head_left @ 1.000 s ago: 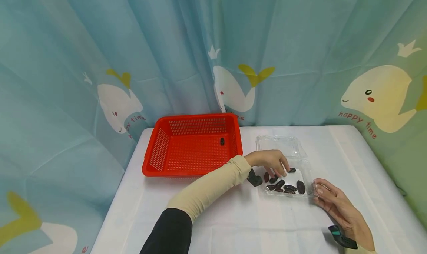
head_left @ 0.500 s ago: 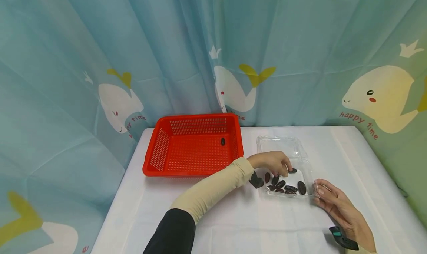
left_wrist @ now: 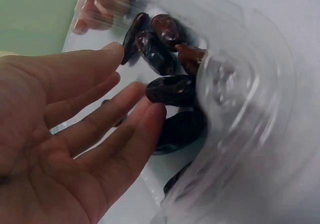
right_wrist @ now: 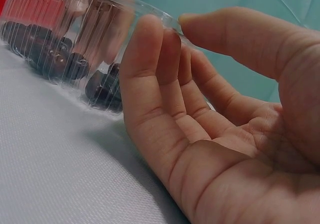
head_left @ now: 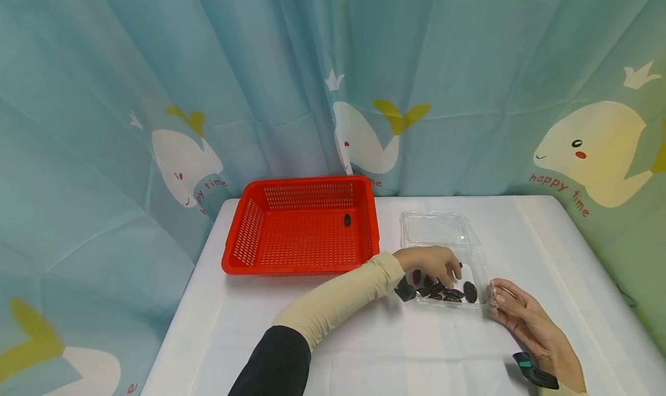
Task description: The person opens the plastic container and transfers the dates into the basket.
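A clear plastic clamshell container lies with its lid back at the right of the table, several dark dates in its base. My left hand reaches into it from the left. In the left wrist view, thumb and fingers are spread apart with nothing between them, and the fingertips are close to a dark date; whether they touch it is unclear. At the container's right side, my right hand pinches the clear rim between thumb and fingers, as the right wrist view shows.
Left of the container stands a red slotted basket with a single date near its right wall. The container's hinged lid lies towards the back. A white cloth covers the table, and a blue curtain hangs behind.
My left hand has drawn slightly towards the front of the container, away from the date at the back, now partly hidden. The right hand keeps its hold on the rim.
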`<control>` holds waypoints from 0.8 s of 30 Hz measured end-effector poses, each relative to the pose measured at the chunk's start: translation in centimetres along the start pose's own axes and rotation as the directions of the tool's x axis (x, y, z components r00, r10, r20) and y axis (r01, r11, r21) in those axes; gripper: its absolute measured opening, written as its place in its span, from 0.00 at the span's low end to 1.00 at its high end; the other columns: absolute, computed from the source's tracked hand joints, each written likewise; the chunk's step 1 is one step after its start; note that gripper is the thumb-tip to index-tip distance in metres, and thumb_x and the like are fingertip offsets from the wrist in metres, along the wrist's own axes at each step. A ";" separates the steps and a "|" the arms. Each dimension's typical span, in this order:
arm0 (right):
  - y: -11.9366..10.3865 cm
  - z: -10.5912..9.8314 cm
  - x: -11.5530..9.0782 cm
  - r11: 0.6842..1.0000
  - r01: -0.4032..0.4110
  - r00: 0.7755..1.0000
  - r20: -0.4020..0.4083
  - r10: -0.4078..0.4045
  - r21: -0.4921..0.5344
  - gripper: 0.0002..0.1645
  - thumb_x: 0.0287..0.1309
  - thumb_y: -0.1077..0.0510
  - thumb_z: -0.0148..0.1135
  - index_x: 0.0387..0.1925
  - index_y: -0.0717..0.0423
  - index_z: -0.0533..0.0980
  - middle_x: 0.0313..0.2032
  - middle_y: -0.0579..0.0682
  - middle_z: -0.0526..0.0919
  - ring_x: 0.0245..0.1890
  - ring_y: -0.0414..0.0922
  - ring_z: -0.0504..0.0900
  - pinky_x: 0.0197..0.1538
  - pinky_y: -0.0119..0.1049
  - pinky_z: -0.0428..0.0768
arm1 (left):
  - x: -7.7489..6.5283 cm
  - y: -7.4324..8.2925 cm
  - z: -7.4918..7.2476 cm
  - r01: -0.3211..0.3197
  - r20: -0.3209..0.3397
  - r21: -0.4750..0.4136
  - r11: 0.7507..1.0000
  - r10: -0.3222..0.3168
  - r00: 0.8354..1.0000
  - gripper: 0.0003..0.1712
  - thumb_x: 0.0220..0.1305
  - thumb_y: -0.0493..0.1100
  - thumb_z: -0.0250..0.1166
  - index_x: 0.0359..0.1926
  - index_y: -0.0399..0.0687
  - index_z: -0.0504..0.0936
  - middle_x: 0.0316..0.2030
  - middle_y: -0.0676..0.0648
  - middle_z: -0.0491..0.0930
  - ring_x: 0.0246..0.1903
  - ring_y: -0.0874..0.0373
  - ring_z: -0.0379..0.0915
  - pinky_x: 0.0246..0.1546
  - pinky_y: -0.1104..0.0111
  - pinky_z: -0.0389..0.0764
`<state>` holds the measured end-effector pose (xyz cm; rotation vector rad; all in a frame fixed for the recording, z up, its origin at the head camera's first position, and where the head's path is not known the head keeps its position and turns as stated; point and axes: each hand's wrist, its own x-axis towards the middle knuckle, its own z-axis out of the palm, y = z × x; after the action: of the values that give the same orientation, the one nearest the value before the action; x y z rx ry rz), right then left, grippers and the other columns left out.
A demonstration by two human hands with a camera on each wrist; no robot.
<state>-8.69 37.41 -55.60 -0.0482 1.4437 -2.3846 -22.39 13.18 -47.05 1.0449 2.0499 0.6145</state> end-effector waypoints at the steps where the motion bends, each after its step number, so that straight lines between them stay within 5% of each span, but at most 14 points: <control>1: 0.0 0.0 0.0 1.000 -0.001 1.000 0.002 0.001 -0.005 0.23 0.79 0.70 0.41 0.57 0.44 0.76 0.46 0.40 0.84 0.44 0.34 0.84 0.48 0.31 0.87 | 0.1 0.0 0.1 -0.002 0.003 -0.002 1.000 0.002 1.000 0.19 0.68 0.34 0.69 0.59 0.38 0.85 0.51 0.44 0.87 0.40 0.65 0.82 0.36 0.76 0.86; 4: 0.0 -0.1 0.1 1.000 -0.003 1.000 0.004 0.003 -0.013 0.23 0.79 0.70 0.41 0.57 0.44 0.75 0.46 0.39 0.84 0.44 0.34 0.84 0.48 0.31 0.87 | 0.2 0.1 0.4 -0.003 0.006 0.018 1.000 0.003 1.000 0.20 0.67 0.34 0.70 0.59 0.39 0.85 0.47 0.46 0.88 0.34 0.66 0.80 0.35 0.78 0.84; 10: 0.1 -0.2 0.1 1.000 -0.011 1.000 -0.016 0.011 -0.020 0.23 0.79 0.69 0.42 0.56 0.43 0.76 0.46 0.39 0.84 0.44 0.33 0.84 0.48 0.31 0.87 | 0.4 0.5 0.9 -0.010 -0.012 0.191 0.981 0.012 1.000 0.18 0.63 0.35 0.73 0.55 0.44 0.88 0.41 0.51 0.88 0.34 0.70 0.76 0.35 0.84 0.75; 18: 0.1 -0.1 0.1 0.999 0.000 1.000 -0.020 0.000 -0.044 0.23 0.79 0.70 0.42 0.57 0.43 0.76 0.46 0.39 0.84 0.44 0.33 0.84 0.48 0.30 0.87 | 0.4 0.6 1.3 -0.037 -0.028 0.366 0.930 0.051 0.998 0.12 0.63 0.34 0.73 0.48 0.46 0.89 0.43 0.53 0.88 0.40 0.68 0.78 0.41 0.86 0.74; 24: 0.1 -0.3 0.1 0.999 0.000 1.000 -0.002 0.000 -0.048 0.23 0.80 0.69 0.41 0.58 0.43 0.75 0.47 0.39 0.83 0.44 0.34 0.84 0.48 0.31 0.87 | 0.3 0.9 1.6 0.028 -0.066 0.470 0.882 0.004 0.998 0.09 0.63 0.40 0.76 0.44 0.50 0.89 0.43 0.57 0.87 0.41 0.69 0.79 0.42 0.84 0.76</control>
<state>-8.78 37.61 -55.85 -0.0578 1.5013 -2.3504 -20.80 14.04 -47.54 1.2949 2.3250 0.1351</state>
